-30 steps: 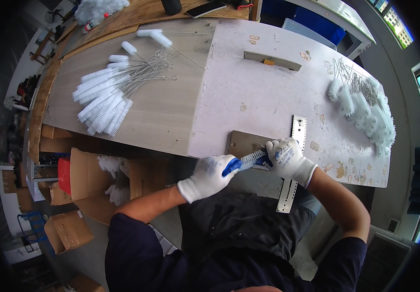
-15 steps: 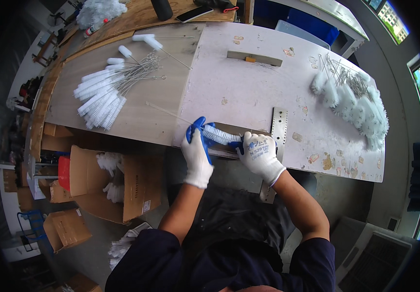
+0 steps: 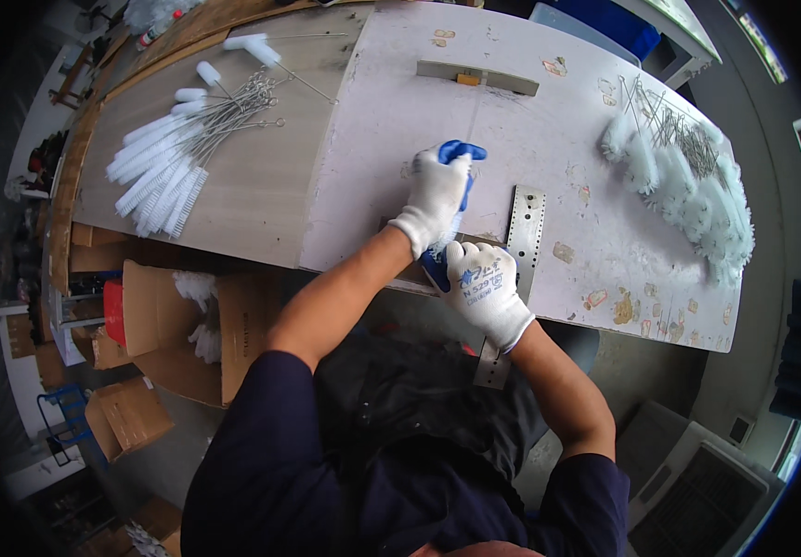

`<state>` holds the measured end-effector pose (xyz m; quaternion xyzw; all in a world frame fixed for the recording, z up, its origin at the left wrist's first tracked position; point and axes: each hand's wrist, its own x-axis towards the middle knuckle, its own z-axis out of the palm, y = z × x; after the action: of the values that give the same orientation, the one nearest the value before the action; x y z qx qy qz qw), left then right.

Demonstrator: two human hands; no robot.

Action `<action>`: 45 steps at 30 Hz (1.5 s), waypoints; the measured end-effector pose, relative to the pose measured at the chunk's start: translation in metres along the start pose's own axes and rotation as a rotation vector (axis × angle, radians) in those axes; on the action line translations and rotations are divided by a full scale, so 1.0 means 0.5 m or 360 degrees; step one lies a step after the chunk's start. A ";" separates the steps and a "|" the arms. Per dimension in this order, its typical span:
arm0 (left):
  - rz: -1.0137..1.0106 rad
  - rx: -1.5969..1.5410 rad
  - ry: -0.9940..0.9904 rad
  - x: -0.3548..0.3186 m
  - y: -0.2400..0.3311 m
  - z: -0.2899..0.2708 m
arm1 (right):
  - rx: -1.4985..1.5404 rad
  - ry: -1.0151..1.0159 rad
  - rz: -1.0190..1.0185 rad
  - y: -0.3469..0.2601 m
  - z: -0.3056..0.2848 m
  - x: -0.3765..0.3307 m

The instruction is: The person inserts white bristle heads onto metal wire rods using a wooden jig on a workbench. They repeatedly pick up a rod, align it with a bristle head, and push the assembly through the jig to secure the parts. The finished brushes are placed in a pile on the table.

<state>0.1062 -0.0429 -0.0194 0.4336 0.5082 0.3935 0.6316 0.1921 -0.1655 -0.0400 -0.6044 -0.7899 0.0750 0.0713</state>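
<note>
A: What is being worked on?

B: A white bristle brush (image 3: 445, 243), mostly hidden, running between the two gloved hands at the near edge of the pale table (image 3: 549, 158).

A: And the fingers?

B: The left hand (image 3: 437, 193) is curled closed over the far end, blue palm coating showing at the fingertips. The right hand (image 3: 481, 286) is closed around the near end.

A: What lies around them?

B: A perforated metal strip (image 3: 521, 243) just right of the right fingers. Well left, a pile of white wire-handled brushes (image 3: 166, 158); far right, another fluffy heap (image 3: 688, 190). Beyond the left fingers, a small metal bar (image 3: 477, 77).
</note>
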 end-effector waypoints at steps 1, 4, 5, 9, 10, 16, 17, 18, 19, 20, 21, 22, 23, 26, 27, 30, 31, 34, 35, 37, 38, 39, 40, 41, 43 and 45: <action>0.0087 0.0173 -0.0151 0.001 0.004 0.013 | 0.0033 0.0062 0.0007 0.003 0.001 -0.002; -0.0022 0.0136 -0.0115 0.008 0.010 0.003 | 0.0173 0.0218 0.0066 -0.003 -0.012 0.000; 0.0084 0.0250 -0.0114 0.012 0.019 -0.002 | 0.0146 0.0129 0.0122 -0.005 -0.028 0.009; 0.0794 0.1120 -0.0034 0.079 -0.002 -0.106 | 0.0079 0.0003 0.0224 -0.022 -0.063 0.038; 0.0852 0.1191 0.0044 0.094 0.019 -0.139 | 0.0069 0.0110 0.0200 -0.013 -0.045 0.032; 0.1550 0.2195 0.0520 0.248 0.116 -0.366 | 0.0011 0.0445 -0.0053 -0.016 -0.007 0.022; 0.1611 0.2603 0.0512 0.272 0.119 -0.384 | 0.0023 0.0508 -0.0086 -0.013 -0.005 0.020; 0.1666 0.3004 0.0494 0.287 0.128 -0.390 | 0.0027 0.0571 -0.0112 -0.005 -0.001 0.012; 0.1562 0.3141 0.0360 0.302 0.139 -0.395 | 0.0030 0.0636 -0.0137 0.001 0.002 0.009; 0.1457 0.3270 0.0202 0.315 0.141 -0.388 | 0.0100 0.0655 -0.0097 0.009 0.007 0.004; 0.1353 0.3382 0.0030 0.328 0.136 -0.379 | 0.0137 0.0703 -0.0133 0.010 0.000 -0.001; 0.1488 0.3426 0.0057 0.335 0.137 -0.398 | 0.0173 0.0753 -0.0168 0.004 -0.008 0.006; 0.1601 0.3451 0.0028 0.334 0.140 -0.383 | 0.0186 0.0793 -0.0154 0.007 -0.013 0.002; 0.2474 0.2837 0.0275 0.277 0.158 -0.338 | 0.0526 0.0876 0.0025 0.019 -0.003 0.005; 0.2562 0.2661 0.0282 0.235 0.163 -0.315 | 0.0700 0.0944 0.0073 0.025 0.000 0.008; 0.2641 0.2545 0.0177 0.117 0.133 -0.252 | 0.1550 0.1058 0.0538 0.050 0.016 0.002; 0.2625 0.2508 0.0078 0.087 0.102 -0.242 | 0.2135 0.1176 0.0622 0.052 0.019 0.001; 0.2431 0.2513 -0.0191 0.032 0.030 -0.258 | 0.2556 0.1247 0.0908 0.100 -0.037 -0.004; 0.2321 0.2552 -0.0255 0.031 0.004 -0.268 | 0.2494 0.1254 0.1014 0.146 -0.051 -0.010; 0.2155 0.2538 -0.0323 0.041 -0.013 -0.266 | 0.2512 0.1292 0.0902 0.255 -0.092 -0.032; 0.2103 0.2497 -0.0323 0.049 -0.013 -0.258 | 0.2561 0.1297 0.0971 0.321 -0.110 -0.045; 0.2047 0.2451 -0.0325 0.054 -0.013 -0.251 | 0.2606 0.1300 0.1045 0.380 -0.129 -0.065; 0.2041 0.2438 -0.0340 0.056 -0.011 -0.247 | 0.2882 0.1254 0.1137 0.432 -0.144 -0.091; 0.2033 0.2439 -0.0337 0.058 -0.012 -0.254 | 0.3176 0.1192 0.1215 0.450 -0.159 -0.099; 0.2020 0.2437 -0.0334 0.059 -0.021 -0.265 | 0.3107 0.1204 0.1437 0.444 -0.145 -0.125; 0.2046 0.2474 -0.0333 0.052 -0.019 -0.265 | 0.3121 0.1161 0.1518 0.425 -0.096 -0.151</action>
<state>-0.0192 -0.0022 -0.0506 0.9481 0.2359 0.1793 -0.1156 0.4220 -0.1819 -0.0383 -0.5123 -0.0150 0.4974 0.6999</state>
